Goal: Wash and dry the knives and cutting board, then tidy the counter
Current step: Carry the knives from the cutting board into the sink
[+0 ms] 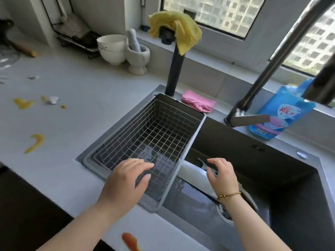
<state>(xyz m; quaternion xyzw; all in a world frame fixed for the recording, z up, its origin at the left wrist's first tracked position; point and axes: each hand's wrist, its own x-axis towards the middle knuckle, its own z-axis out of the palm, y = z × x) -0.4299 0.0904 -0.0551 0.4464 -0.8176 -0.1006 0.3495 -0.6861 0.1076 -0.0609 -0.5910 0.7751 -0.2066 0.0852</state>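
Observation:
In the dark sink (272, 169) lies a white cutting board (190, 173), tilted against the left side. A metal hook-shaped piece (201, 162) shows at its upper edge. A grey blade-like piece (249, 197) pokes out from under my right wrist; I cannot tell whether it is a knife. My right hand (223, 176) hovers just above the board, its fingers loosely bent, gripping nothing. My left hand (125, 180) floats over the near end of the wire drain basket (192, 142) with relaxed fingers, holding nothing.
A tall faucet (272, 60) arches over the sink; the drain (223, 212) is near my right forearm. A pink cloth (197, 103), yellow cloth (174, 28) and blue detergent pouch (282, 113) stand behind. Bowls (112, 48), a mortar (137, 55) and yellow peel scraps (35, 142) are on the counter.

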